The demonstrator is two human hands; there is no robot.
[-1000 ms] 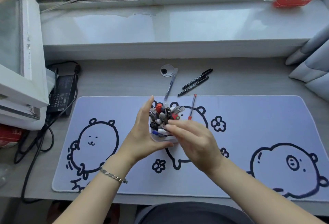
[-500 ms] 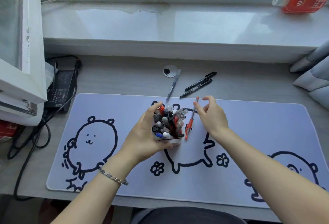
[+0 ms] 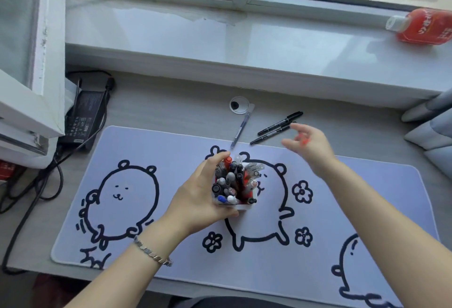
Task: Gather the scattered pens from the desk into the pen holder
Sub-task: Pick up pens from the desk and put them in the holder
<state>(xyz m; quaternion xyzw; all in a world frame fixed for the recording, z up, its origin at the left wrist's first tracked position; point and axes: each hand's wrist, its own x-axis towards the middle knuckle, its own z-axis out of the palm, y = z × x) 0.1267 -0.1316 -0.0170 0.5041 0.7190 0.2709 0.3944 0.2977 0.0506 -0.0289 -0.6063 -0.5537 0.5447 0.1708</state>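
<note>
A white pen holder (image 3: 241, 206), packed with several pens and markers, stands on the mat, and my left hand (image 3: 198, 200) is wrapped around its left side. My right hand (image 3: 309, 145) is raised over the mat's far edge, blurred, fingers loosely curled. A red bit of the red pen (image 3: 304, 142) shows between them; the rest of that pen is hidden. Two black markers (image 3: 278, 123) (image 3: 270, 134) lie side by side on the desk just left of that hand. A clear blue-ink pen (image 3: 241, 126) lies beyond the holder.
A lilac desk mat (image 3: 171, 151) with bear drawings covers the desk front. A round cable grommet (image 3: 239, 105) sits by the clear pen's cap. A power brick (image 3: 84, 117) with cables is at the left, a red bottle (image 3: 425, 26) on the windowsill, cushions at the right.
My right hand left the holder, reached the red pen lying on the mat beside it, and lifted away to the right. The red pen is gone from the mat. My left hand kept its hold.
</note>
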